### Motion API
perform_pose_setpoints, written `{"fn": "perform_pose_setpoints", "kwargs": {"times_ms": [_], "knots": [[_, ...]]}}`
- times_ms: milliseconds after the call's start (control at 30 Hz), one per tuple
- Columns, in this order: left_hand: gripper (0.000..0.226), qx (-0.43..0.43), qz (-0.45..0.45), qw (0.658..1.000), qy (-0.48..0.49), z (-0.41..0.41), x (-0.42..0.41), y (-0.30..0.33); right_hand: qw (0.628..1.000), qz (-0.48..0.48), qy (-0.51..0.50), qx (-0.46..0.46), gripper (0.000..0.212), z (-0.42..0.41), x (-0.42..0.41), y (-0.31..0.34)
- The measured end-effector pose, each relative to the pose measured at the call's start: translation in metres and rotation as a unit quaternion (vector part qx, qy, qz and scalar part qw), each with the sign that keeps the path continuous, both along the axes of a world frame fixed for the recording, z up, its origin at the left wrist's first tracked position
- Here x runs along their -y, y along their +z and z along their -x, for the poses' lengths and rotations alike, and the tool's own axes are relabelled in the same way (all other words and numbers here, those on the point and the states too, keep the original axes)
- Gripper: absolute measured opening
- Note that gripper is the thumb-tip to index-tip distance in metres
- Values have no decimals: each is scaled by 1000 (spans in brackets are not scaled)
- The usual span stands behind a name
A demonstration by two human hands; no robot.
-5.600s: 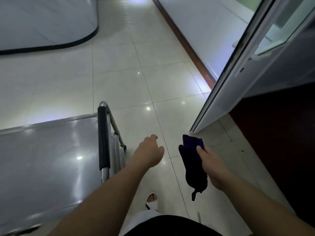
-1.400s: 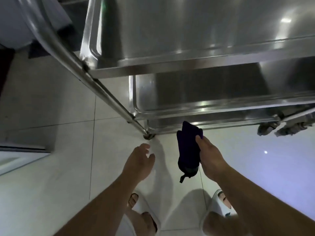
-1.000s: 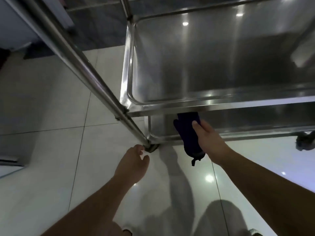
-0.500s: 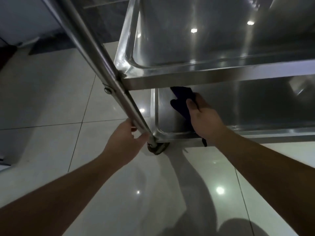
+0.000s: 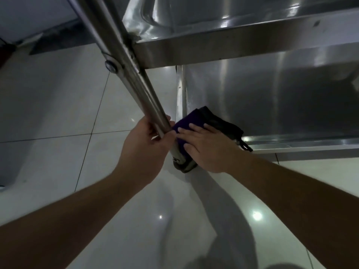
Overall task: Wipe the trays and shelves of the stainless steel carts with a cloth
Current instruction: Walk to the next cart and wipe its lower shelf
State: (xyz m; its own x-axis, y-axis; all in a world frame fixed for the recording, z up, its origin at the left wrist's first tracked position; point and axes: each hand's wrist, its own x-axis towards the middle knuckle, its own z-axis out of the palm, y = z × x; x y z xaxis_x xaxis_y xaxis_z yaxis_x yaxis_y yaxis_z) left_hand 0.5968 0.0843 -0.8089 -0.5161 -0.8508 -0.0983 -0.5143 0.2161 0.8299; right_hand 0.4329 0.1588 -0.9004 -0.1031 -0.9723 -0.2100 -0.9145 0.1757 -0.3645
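The left hand (image 5: 144, 150) curls round the cart's steel post (image 5: 124, 61); at its 3 o'clock, the right hand (image 5: 208, 150) presses spread fingers on the dark cloth (image 5: 186, 124). The cloth lies at the near-left corner of the bottom shelf (image 5: 272, 105), with the upper tray (image 5: 233, 35) at 12 o'clock.

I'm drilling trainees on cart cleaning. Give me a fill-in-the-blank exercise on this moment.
1. The left hand grips the cart's ____.
2. The right hand presses the cloth with ____ fingers.
3. The cloth lies at the near-left corner of the ____ shelf.
4. The cart stands on a ____ floor.

Missing: post; flat; bottom; tiled
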Motion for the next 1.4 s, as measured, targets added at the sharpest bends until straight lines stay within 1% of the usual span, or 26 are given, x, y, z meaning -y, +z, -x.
{"fn": "perform_pose_setpoints", "kwargs": {"times_ms": [100, 200, 267, 367, 433, 500, 533, 600, 633, 700, 800, 867, 900, 933, 967, 1033, 1167, 1200, 1267, 1333, 1400], "knots": [[26, 13, 18, 1000, -8, -1, 1, -1, 1000, -2, 1, -5, 53, 14, 35, -6], [21, 11, 24, 1000, -4, -2, 0, -3, 999, 6, -46, -21, 53, 37, 71, -12], [19, 12, 28, 1000, -8, -3, 0, -3, 993, 0, -97, -61, 55, 57, 94, -14], [20, 10, 17, 1000, -18, -3, 0, -3, 969, -62, -234, -48, 57, 89, 123, -14], [20, 12, 9, 1000, -23, -3, 1, -1, 959, -88, -265, -41, 58, 97, 136, -12], [19, 22, 14, 999, -32, -3, 2, 0, 967, -76, -237, -45, 57, 91, 146, -9], [19, 25, 15, 999, -34, -3, 2, 0, 975, -67, -204, -55, 56, 84, 150, -8], [19, 22, 12, 999, -33, -4, 2, 0, 989, -69, -99, -86, 54, 70, 160, -8], [19, 21, 10, 999, -33, -4, 2, 0, 990, -71, -39, -113, 52, 62, 164, -9], [19, 20, 13, 999, -33, -4, 2, -2, 982, -67, 51, -169, 47, 51, 169, -12], [19, 21, 14, 999, -30, -5, 2, -3, 973, -72, 93, -199, 42, 53, 166, -7], [19, 16, 22, 999, -30, -4, 1, -3, 981, -75, 65, -166, 46, 66, 164, 1], [20, 14, 24, 999, -29, -4, 1, -2, 989, -76, 9, -125, 49, 78, 161, 4], [20, 13, 26, 999, -27, -4, 1, -2, 992, -71, -69, -80, 52, 93, 157, 5], [19, 12, 28, 999, -27, -4, 1, -2, 986, -69, -145, -52, 56, 109, 149, 4], [19, 12, 32, 999, -29, -2, 2, -2, 964, -83, -250, -49, 61, 144, 124, -2], [19, 9, 36, 999, -30, -1, 2, -1, 923, -110, -364, -55, 61, 201, 52, -9], [19, 9, 39, 999, -31, -1, 2, -2, 917, -112, -378, -49, 61, 204, 38, -8], [19, 6, 39, 999, -32, -1, 0, -2, 920, -107, -373, -47, 60, 197, 22, -9], [20, 7, 46, 998, -30, -2, 0, -3, 938, -80, -335, -42, 61, 176, 21, -15], [20, 4, 46, 999, -22, -2, 0, -4, 960, -55, -269, -52, 64, 143, 25, -14]]}}
